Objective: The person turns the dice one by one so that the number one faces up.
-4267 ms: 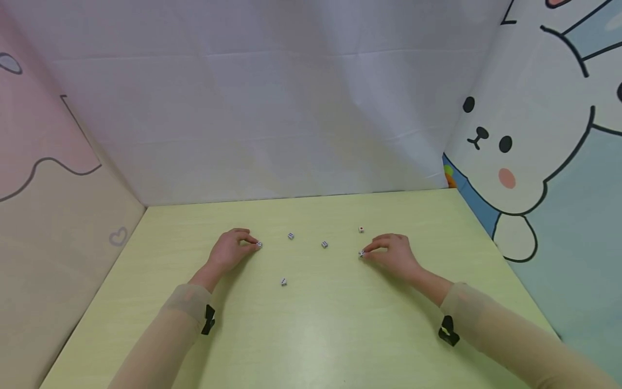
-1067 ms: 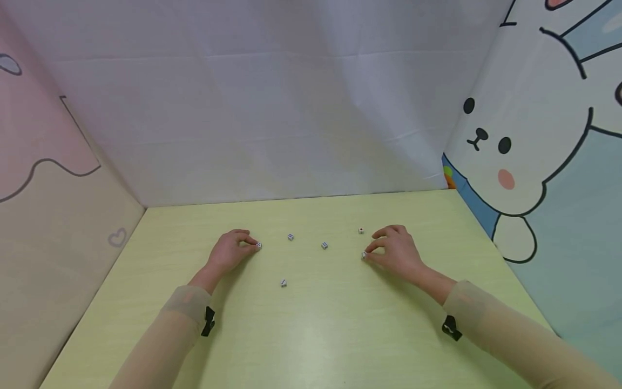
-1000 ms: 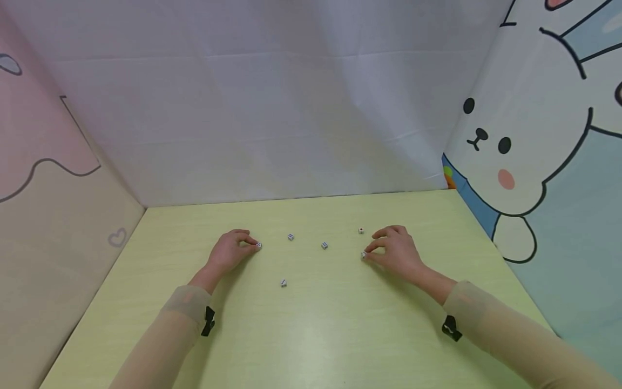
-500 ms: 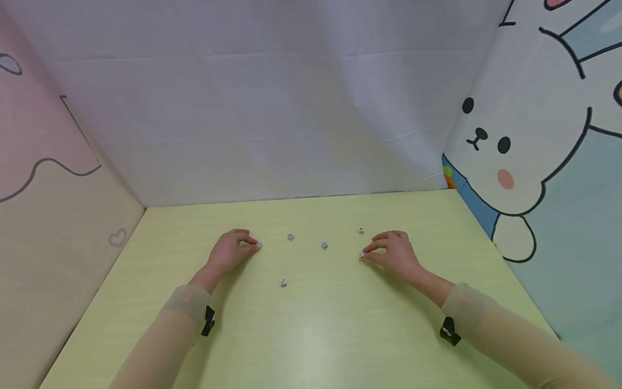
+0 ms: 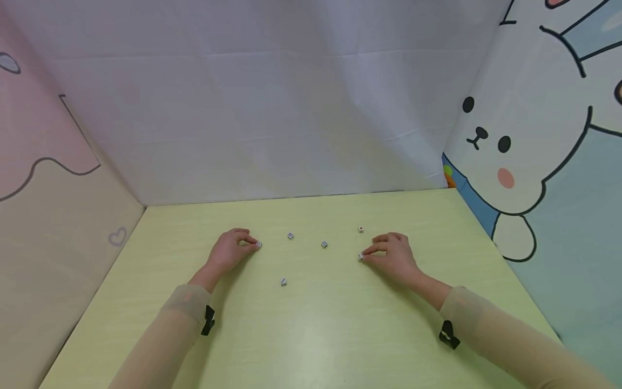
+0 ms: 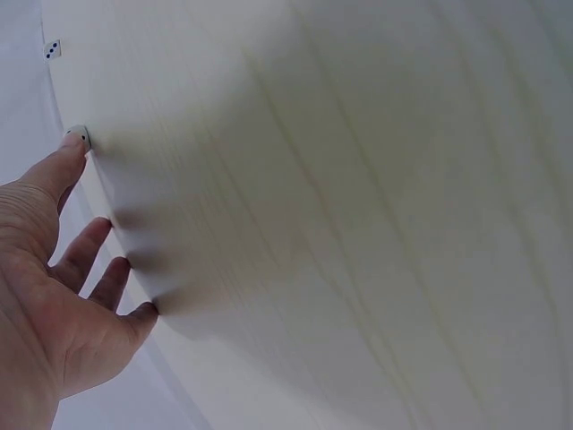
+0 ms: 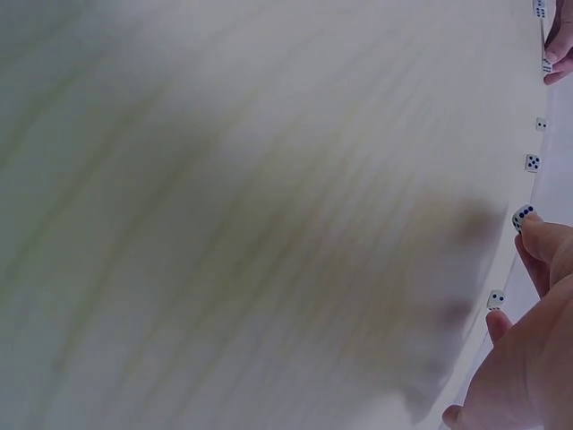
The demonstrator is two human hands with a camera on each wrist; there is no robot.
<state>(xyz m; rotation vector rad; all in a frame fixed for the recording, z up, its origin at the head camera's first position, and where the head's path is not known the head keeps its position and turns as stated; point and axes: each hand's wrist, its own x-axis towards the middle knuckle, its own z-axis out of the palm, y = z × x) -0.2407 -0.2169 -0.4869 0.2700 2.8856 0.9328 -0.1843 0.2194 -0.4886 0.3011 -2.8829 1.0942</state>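
My left hand pinches a small white die at the left of the table; the left wrist view shows the thumb pressed on that die. Further right, my right hand pinches another die between thumb and fingertip, and dark pips show on the held die in the right wrist view. Between the hands lie two dice, one nearer the left and one nearer the middle. A die with a red pip sits just beyond the right hand. One more die lies closer to me.
The pale yellow table ends at a white cloth backdrop. A pink and beige panel stands on the left, and a panel with a cartoon rabbit on the right.
My right hand first shifted slightly right with its die, then came back left and a little nearer to me. The left hand and the dice lying loose stay where they were.
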